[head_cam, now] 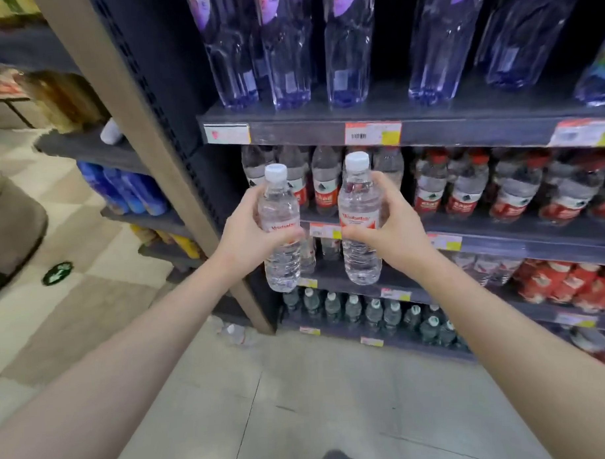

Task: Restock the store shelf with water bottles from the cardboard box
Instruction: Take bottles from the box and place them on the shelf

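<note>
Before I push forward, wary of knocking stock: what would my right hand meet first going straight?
Likely the red-labelled bottles behind the right hand and its water bottle; depth is unclear.

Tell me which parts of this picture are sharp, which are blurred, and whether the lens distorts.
Head view: the bottles in the left hand and right hand are fairly sharp; the red-label bottles at right are smeared; the beige post leans with wide-angle distortion; behind the purple bottles it is nearly black.

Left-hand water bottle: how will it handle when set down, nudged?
The water bottle in the left hand looks full, so probably hefty for its size. Thin ribbed clear walls likely dent under a hard grip. Tall and narrow: may tip if nudged high.
</note>
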Available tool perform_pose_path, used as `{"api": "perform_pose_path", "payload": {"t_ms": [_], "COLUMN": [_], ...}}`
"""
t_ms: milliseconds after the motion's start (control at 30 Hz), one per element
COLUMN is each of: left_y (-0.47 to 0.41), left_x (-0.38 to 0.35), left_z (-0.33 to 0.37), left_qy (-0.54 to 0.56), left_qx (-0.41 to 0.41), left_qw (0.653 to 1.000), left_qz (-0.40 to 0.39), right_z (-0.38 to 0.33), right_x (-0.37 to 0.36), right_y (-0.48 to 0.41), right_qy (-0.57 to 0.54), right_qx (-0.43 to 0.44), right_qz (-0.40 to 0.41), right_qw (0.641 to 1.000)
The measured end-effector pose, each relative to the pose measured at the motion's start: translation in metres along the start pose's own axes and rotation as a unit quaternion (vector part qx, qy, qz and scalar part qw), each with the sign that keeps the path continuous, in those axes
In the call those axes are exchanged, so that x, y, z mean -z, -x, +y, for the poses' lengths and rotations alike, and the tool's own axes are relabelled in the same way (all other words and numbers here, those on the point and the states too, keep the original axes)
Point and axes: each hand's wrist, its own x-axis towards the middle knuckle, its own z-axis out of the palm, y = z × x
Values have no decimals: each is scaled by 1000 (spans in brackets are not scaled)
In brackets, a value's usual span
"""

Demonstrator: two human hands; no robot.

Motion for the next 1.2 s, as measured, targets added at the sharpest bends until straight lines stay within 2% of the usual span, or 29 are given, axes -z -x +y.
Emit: {"api": "perform_pose_path", "payload": {"t_ms": [167,400,600,833,1200], "left_y": [-29,-30,-11,-20,-76], "left_x": [-39,-114,-160,-178,-233], "left_z": [-88,-212,-295,-306,-307], "left_qy": [13,40,54,56,60], "left_qx": [-61,-136,-139,-82,-107], "left_qw": [998,989,989,994,991], "left_qz": [-26,-31,-2,-34,-61], "right_z": [81,213,297,324,349], "right_x": [-43,-108,-138,-145,-142], "right_y": [-13,-7,-4,-9,-42], "right_qy": [31,-21,0,22,-1], "right_qx": [45,141,151,107,87], "right_qz": [9,37,29,63,92], "right_qw": [998,989,988,992,992]}}
